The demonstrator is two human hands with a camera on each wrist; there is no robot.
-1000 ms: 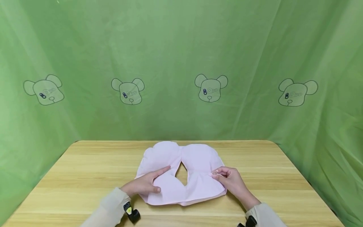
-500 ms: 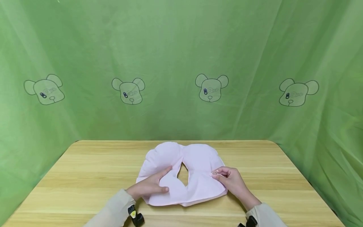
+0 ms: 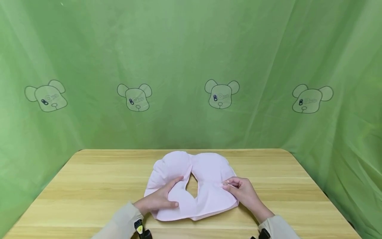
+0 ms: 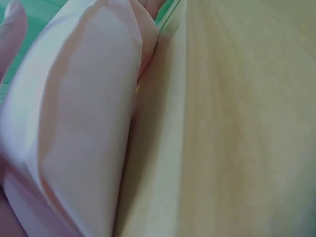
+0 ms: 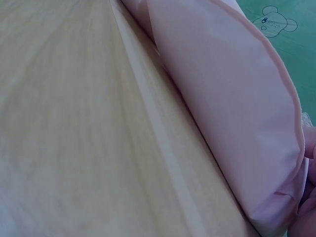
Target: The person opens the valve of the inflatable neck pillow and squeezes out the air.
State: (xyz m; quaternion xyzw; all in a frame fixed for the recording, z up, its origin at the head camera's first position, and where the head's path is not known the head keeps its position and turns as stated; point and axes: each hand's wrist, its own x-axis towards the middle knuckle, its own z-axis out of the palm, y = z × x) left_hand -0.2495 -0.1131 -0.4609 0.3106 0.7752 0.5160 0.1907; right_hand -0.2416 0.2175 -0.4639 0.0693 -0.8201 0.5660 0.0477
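Note:
A pale pink inflatable pillow (image 3: 209, 166), puffed and seamed, lies on the table with a narrow opening through its middle. Across its left side rests my left hand (image 3: 159, 198), thumb and forefinger spread; the other fingers are mostly hidden. On the right side, my right hand (image 3: 243, 192) pinches the pillow's surface between thumb and forefinger, where a small clear piece shows at the fingertips. The pillow's side (image 4: 89, 108) and lower edge fill much of the left wrist view. In the right wrist view, right-hand fingers (image 5: 310, 143) appear at the frame edge by the pillow's seam.
The light wooden table (image 3: 89, 186) has rounded far corners. Behind and beside it hangs a green curtain (image 3: 179, 43) with printed bear heads. Black wrist cameras (image 3: 144, 230) sit at both beige cuffs.
My left hand has slid slightly to the right on the pillow, whose left side shifted a little with it. My right hand keeps its pinch in nearly the same place.

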